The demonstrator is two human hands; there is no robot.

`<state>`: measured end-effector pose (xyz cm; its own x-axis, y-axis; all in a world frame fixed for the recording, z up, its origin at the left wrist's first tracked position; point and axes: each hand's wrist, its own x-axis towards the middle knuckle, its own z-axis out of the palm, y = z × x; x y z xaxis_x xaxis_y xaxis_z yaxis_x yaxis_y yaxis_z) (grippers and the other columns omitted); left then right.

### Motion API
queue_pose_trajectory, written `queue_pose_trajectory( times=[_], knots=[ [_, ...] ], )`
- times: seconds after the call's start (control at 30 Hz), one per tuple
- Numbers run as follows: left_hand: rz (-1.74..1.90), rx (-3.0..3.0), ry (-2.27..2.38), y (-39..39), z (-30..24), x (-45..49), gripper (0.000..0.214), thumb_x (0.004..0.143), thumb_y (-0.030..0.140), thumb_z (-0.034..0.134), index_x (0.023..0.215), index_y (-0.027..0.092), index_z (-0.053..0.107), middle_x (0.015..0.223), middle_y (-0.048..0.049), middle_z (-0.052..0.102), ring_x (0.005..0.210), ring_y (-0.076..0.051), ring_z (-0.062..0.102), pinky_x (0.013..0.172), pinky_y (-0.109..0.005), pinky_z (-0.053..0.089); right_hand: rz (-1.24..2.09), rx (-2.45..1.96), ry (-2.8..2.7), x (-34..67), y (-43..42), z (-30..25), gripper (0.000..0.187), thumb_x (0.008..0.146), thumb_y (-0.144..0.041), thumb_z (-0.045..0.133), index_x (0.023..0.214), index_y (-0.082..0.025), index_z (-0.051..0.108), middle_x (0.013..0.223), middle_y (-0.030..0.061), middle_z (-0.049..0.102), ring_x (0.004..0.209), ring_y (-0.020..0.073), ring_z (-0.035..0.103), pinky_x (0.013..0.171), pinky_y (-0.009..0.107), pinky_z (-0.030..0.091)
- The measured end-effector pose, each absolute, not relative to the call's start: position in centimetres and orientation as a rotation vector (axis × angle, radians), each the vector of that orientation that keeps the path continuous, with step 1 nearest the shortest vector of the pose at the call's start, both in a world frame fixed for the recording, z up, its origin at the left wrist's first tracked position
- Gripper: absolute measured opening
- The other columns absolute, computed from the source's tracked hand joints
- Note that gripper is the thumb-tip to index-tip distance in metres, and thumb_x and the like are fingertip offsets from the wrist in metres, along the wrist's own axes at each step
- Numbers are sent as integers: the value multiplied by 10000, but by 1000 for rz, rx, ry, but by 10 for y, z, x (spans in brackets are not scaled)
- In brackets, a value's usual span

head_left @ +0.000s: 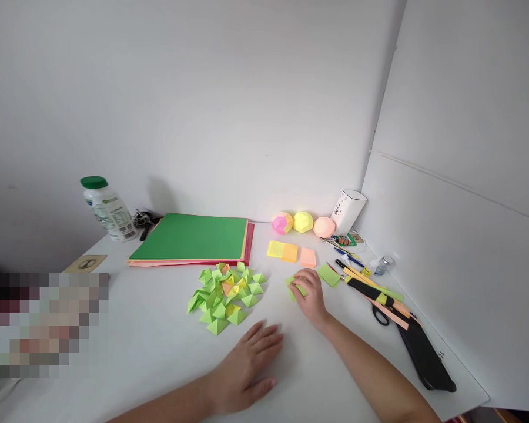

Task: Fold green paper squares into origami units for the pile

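Observation:
My left hand (244, 367) rests on the white table, fingers stretched out and holding nothing. My right hand (311, 294) is closed, its fingertips on a small light-green paper square (290, 282) that they partly cover. Just beyond that hand lies another pale-green sticky note pad (329, 275). Between my left hand and a stack of coloured paper, a heap of folded green paper pieces (218, 299) is spread out, with a few yellow and orange ones among them. Further back are a yellow and orange sticky note pad (283, 251) and a pink one (308, 258).
Three faceted paper balls (303, 222) stand along the wall by a white paper holder (350, 210). Green-topped coloured sheets (194, 238) lie at back left, near a bottle (108, 211). Right side: a cutter (368, 291), scissors (380, 315), a small glass jar (384, 265), a black phone-like object (425, 355).

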<state>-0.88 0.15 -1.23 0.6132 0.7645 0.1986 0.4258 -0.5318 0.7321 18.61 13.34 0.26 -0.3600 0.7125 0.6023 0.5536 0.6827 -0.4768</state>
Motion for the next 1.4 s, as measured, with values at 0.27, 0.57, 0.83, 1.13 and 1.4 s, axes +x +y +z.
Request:
queue_pose_trajectory(
  times=[0.27, 0.57, 0.83, 1.13, 1.4],
  knots=[
    [919, 1002, 649, 20, 10, -14, 506, 876, 534, 318, 1031, 147, 604, 937, -99, 630, 873, -224, 585, 797, -362, 440, 310, -413, -2290, 157, 60, 30, 248, 721, -102, 535, 724, -290, 696, 1181, 8, 488, 1213, 257, 332, 967, 464, 358],
    [1077, 854, 827, 16, 8, -1, 303, 766, 451, 598, 797, 153, 555, 729, -1, 571, 674, -134, 505, 667, -256, 386, 365, -732, -2320, 178, 56, 6, 211, 719, -106, 552, 858, -229, 651, 1372, 53, 318, 1282, 288, 271, 995, 481, 340],
    [1031, 925, 903, 12, 14, -2, 279, 823, 435, 511, 892, 166, 542, 821, -15, 594, 779, -165, 532, 721, -279, 399, 803, -691, -2146, 177, 52, -3, 94, 799, -270, 568, 805, -198, 628, 1280, 113, 441, 1059, 215, 542, 830, 322, 488],
    [986, 929, 880, 15, 8, 0, 363, 748, 516, 580, 712, 194, 418, 612, 32, 605, 567, -159, 620, 588, -277, 441, 1095, -542, -2090, 177, 51, 14, 149, 829, -271, 526, 728, -195, 604, 799, 68, 659, 931, 197, 603, 784, 315, 493],
    [894, 1028, 921, 11, 4, -3, 371, 821, 520, 466, 789, 158, 540, 684, -21, 659, 551, -174, 645, 624, -298, 455, 1302, -831, -1939, 181, 53, 10, 293, 865, -374, 476, 747, -164, 643, 683, 39, 613, 642, 145, 560, 605, 259, 485]
  ],
)
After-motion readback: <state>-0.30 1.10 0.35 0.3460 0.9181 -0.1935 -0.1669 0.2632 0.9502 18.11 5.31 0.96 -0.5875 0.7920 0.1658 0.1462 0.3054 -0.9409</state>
